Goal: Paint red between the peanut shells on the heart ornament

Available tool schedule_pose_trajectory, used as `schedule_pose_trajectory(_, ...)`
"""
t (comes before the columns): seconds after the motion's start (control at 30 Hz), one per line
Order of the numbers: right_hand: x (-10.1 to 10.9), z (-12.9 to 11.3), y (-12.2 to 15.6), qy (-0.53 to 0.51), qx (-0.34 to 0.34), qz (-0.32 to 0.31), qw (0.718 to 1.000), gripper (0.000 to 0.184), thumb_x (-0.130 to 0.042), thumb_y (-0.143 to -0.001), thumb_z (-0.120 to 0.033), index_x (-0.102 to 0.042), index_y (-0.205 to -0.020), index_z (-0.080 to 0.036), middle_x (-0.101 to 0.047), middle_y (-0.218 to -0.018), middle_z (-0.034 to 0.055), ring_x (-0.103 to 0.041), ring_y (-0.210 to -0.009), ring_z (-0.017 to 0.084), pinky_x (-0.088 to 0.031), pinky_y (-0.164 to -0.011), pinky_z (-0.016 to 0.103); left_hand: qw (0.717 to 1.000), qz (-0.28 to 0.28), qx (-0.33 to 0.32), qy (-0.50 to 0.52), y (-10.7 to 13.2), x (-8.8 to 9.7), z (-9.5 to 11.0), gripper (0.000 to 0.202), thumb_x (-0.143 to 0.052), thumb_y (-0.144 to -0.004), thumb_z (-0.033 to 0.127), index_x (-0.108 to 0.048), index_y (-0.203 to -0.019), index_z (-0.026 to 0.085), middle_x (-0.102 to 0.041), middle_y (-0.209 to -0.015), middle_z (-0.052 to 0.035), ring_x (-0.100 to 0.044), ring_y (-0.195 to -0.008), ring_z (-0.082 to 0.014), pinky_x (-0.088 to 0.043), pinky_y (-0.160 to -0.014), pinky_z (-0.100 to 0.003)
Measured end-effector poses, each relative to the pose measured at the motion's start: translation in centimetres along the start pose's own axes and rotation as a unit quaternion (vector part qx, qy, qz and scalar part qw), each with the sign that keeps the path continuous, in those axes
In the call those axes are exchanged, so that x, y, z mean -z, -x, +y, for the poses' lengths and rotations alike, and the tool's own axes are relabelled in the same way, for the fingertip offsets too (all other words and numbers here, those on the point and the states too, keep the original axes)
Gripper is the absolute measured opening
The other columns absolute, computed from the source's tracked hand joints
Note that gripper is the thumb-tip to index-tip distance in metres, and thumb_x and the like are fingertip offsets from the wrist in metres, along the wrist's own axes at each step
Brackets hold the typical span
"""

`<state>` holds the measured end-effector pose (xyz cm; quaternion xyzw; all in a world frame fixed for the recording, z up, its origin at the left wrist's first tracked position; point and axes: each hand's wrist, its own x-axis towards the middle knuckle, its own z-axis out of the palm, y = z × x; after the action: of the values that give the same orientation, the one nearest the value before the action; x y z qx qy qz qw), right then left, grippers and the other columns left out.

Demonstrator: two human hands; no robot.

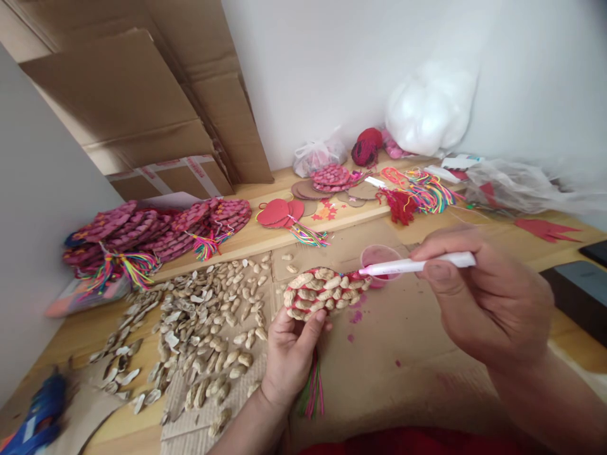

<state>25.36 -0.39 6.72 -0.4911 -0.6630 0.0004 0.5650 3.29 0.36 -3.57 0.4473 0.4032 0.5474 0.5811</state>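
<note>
My left hand [290, 352] grips the lower edge of a round disc covered with peanut shells [322, 291], held above the cardboard sheet; a coloured tassel [313, 388] hangs from it below my palm. My right hand [484, 297] pinches a white brush [417, 265], its tip reaching the disc's right edge, where the shells are red. A small clear cup of pink paint [380, 260] stands just behind the brush tip.
Loose peanuts and shells [203, 322] lie spread to the left. Stacks of pink painted discs with tassels [156, 230] sit behind them. Red cutouts, yarn balls, tassels and plastic bags line the back. Cardboard boxes [142, 95] lean on the wall. A blue tool [38, 417] lies at bottom left.
</note>
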Motion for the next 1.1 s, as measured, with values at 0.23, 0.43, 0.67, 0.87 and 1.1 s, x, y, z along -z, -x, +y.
schedule_pose_trajectory(0.23, 0.05, -0.01, 0.09, -0.018, -0.01, 0.019, 1.0, 0.011, -0.061, -0.091, -0.018, -0.068, -0.095, -0.026, -0.067, -0.082, -0.003, -0.063, -0.08, 0.014, -0.048, -0.074, 0.034, 1.0, 0.0, 0.003, 0.009, 0.02, 0.02, 0.09, 0.021, -0.079, -0.085, 0.028, -0.076, -0.104, 0.02, -0.078, -0.102, -0.0056, -0.072, -0.086, -0.0163, -0.061, -0.069, -0.022)
schedule_pose_trajectory(0.43, 0.14, 0.21, -0.08, 0.011, 0.007, -0.005, 1.0, 0.008, -0.061, -0.091, -0.02, -0.066, -0.094, -0.025, -0.066, -0.079, -0.0043, -0.059, -0.074, 0.013, -0.045, -0.08, 0.036, 1.0, 0.01, 0.009, 0.021, -0.09, 0.06, -0.03, 0.018, -0.08, -0.084, 0.029, -0.077, -0.099, 0.02, -0.078, -0.098, -0.0048, -0.071, -0.079, -0.0137, -0.06, -0.068, -0.021)
schedule_pose_trajectory(0.67, 0.25, 0.13, -0.06, -0.006, -0.002, 0.004, 1.0, 0.008, -0.06, -0.092, -0.02, -0.066, -0.094, -0.026, -0.066, -0.08, -0.0038, -0.06, -0.073, 0.014, -0.046, -0.077, 0.036, 1.0, 0.011, 0.005, 0.018, -0.13, 0.1, -0.14, 0.021, -0.08, -0.084, 0.029, -0.076, -0.102, 0.02, -0.078, -0.101, -0.0061, -0.072, -0.085, -0.0169, -0.06, -0.068, -0.022)
schedule_pose_trajectory(0.87, 0.21, 0.2, -0.06, 0.032, -0.005, 0.007, 0.999, 0.007, -0.06, -0.092, -0.023, -0.065, -0.093, -0.027, -0.064, -0.075, -0.0045, -0.059, -0.071, 0.015, -0.043, -0.077, 0.037, 1.0, 0.009, 0.009, 0.02, -0.15, 0.1, -0.1, 0.023, -0.081, -0.083, 0.03, -0.076, -0.103, 0.02, -0.078, -0.1, -0.0061, -0.072, -0.086, -0.0171, -0.06, -0.068, -0.022)
schedule_pose_trajectory(1.1, 0.23, 0.06, -0.06, -0.005, 0.001, 0.0, 1.0, 0.008, -0.062, -0.089, -0.02, -0.066, -0.093, -0.026, -0.066, -0.077, -0.0042, -0.06, -0.072, 0.015, -0.045, -0.079, 0.037, 1.0, 0.015, 0.017, 0.018, -0.13, 0.22, -0.18, 0.02, -0.081, -0.083, 0.029, -0.077, -0.101, 0.019, -0.078, -0.101, -0.0059, -0.072, -0.085, -0.016, -0.06, -0.07, -0.023)
